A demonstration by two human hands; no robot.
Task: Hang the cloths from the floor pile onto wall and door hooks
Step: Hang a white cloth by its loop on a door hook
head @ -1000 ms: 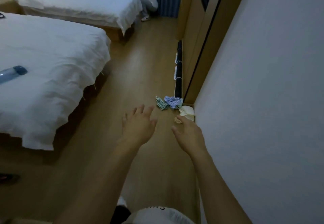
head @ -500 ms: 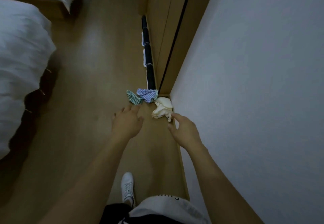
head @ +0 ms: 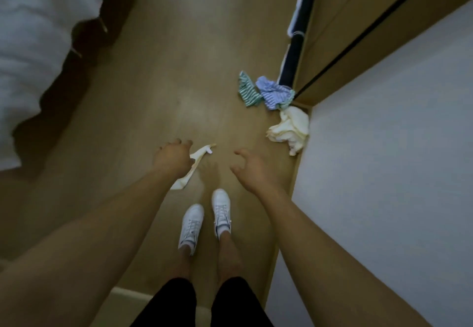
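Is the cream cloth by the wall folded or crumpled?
Crumpled: the cream cloth lies bunched in irregular folds on the floor beside the wall.

One head-worn camera looks steeply down at the tan wooden floor, white sneakers near.

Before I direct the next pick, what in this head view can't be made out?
- Hooks: no wall or door hook is in the head view.
- Pale cloth in the left hand: the hand hides most of it, so its full shape is unknown.
- Right hand: fingers curled, apparently holding nothing; the palm side faces away.
- Floor pile: whether more lies under the cream cloth and blue striped cloth can't be told.
- Bed: cut off by the frame edge.
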